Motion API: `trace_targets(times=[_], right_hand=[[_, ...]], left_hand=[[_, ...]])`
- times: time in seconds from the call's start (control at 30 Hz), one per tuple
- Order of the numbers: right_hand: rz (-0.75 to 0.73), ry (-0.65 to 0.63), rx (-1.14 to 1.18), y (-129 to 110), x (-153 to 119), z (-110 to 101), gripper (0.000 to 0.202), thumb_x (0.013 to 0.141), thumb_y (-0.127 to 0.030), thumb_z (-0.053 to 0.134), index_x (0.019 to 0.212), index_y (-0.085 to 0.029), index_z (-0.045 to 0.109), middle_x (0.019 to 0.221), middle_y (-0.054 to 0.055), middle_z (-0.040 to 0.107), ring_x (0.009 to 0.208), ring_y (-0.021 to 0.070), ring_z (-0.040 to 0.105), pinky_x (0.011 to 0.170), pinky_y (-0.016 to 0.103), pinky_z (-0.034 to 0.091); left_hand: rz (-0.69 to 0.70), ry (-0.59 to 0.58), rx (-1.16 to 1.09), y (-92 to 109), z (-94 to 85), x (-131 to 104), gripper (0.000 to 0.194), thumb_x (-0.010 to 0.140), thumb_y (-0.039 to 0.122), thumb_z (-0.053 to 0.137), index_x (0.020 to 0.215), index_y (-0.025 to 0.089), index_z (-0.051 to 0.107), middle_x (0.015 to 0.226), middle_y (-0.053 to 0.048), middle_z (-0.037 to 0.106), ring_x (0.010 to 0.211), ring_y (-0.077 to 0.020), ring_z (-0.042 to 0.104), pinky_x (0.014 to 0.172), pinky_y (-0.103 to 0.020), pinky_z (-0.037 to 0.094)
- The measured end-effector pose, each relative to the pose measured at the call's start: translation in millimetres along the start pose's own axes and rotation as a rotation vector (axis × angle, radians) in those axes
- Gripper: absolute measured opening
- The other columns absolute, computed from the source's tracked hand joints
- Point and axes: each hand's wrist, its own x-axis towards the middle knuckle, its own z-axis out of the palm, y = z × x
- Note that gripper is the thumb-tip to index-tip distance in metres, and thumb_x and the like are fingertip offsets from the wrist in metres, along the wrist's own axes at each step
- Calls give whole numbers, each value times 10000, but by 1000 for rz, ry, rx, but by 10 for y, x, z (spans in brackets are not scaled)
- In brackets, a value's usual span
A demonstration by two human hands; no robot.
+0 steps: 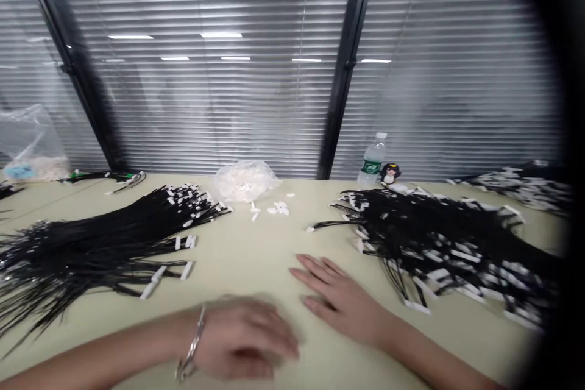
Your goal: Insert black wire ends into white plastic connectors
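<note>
My right hand (345,304) lies palm down with its fingers stretched out and apart, nothing in it. Beside it, motion smears my left hand (247,338), which has a silver bracelet at the wrist. Its fingers look bent, but whether they hold anything is not clear. To the left spreads a bundle of black cables (105,237) with white connectors at their ends. A second heap of black cables (411,219), also with white connectors, lies close to my right hand. Several loose white connectors (278,208) are scattered beyond my hands.
A clear plastic bag of small white parts (247,181) sits at the table's back. Near the blinds stand a water bottle (372,161) and a penguin figure (390,175). Another plastic bag (34,143) is at far left. More cables (521,186) lie at back right.
</note>
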Motion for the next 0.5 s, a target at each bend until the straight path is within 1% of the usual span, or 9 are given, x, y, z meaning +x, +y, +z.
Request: trace_targets(times=[0.03,0.1,0.13,0.17,0.23,0.3,0.37,0.47,0.5], right_hand=[[3,1,5,-14,-7,-8,498,897,-472,320,1366,-309,285,1463,21,160,1342,216,174,1096,458,132],[12,5,11,-48,-20,-28,501,893,-484,319,1359,-300,307,1458,29,188,1340,216,183,1095,455,132],[17,9,9,-63,-24,-39,502,892,-489,315,1357,-299,311,1456,31,199,1339,212,184,1096,452,132],[21,12,3,-76,-24,-53,501,892,-492,310,1355,-299,312,1454,32,208,1339,207,184,1096,448,134],[28,16,-13,-92,-10,-86,499,893,-498,298,1353,-304,313,1451,28,219,1340,195,184,1097,441,142],[29,10,-27,-100,10,-121,505,893,-503,290,1353,-296,313,1451,33,219,1339,199,187,1094,445,153],[18,-2,-45,-120,-5,-132,510,898,-489,283,1362,-277,306,1453,41,210,1336,221,194,1090,458,169],[-33,37,-51,-207,-213,-22,440,911,-395,279,1346,-343,322,1417,-23,302,1303,219,281,1080,454,228],[-59,82,-8,-252,-346,55,407,905,-378,294,1306,-420,352,1363,-76,389,1266,195,349,1063,425,285]], left_hand=[[-33,75,11,-46,-34,-31,406,847,236,466,1253,222,482,1111,-80,653,1075,-165,565,961,-281,413],[-209,198,162,-247,-141,-127,349,866,215,424,1197,224,536,1123,-73,641,1042,-168,577,914,-284,446],[-330,272,285,-395,-219,-188,331,875,242,408,1173,244,552,1125,-50,639,1029,-157,579,901,-269,451],[-406,330,342,-565,-313,-254,333,886,253,377,1167,220,553,1145,-66,624,1051,-170,562,920,-290,435],[-506,400,423,-937,-533,-385,368,898,271,333,1204,185,519,1178,-104,595,1100,-209,524,960,-362,396],[-592,424,486,-1301,-746,-487,362,895,301,344,1174,178,539,1175,-113,593,1118,-239,506,976,-409,366],[-662,420,527,-1611,-895,-545,341,884,325,396,1132,158,558,1166,-123,589,1095,-252,519,968,-447,362],[-712,362,552,-1926,-952,-558,333,859,347,474,1119,152,548,1165,-104,572,1058,-233,539,924,-477,395],[-719,340,557,-1988,-935,-550,340,860,347,474,1127,148,543,1165,-105,571,1065,-234,536,922,-479,396]])
